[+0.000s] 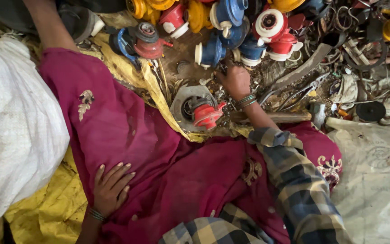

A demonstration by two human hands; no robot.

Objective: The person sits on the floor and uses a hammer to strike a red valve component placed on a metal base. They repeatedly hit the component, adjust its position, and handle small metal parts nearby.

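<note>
1. Work area: the person sits on the floor (181, 49), legs covered by a magenta cloth (159, 158). Ahead lies a heap of scrap: blue, red and yellow pump housings (231, 31), loose metal strips and small metal bits (224, 97).

2. Right hand (235, 80): extended forward over the scrap, just below a blue housing (209, 53). The fingers curl downward into the small bits. The fingertips are hidden, so whether they pinch a piece cannot be told.

3. Left hand (111, 187): lies flat on the magenta cloth over the thigh, fingers spread, holding nothing.

4. Nearest large item: a grey round casing (187, 101) with a red pump part (207, 115) seated in it, lying on the floor just left of the right forearm and apart from that hand.

5. Step in hand, as judged: picking through the small metal bits in front of the blue housing.

6. Next move, as judged: calls for a firm fingertip grip on one piece and a straight lift clear of the tangled strips (294, 90) to the right, which could snag the wrist bangles (245, 101).

7. Support: the left hand appears to brace the body during the forward reach.
</note>
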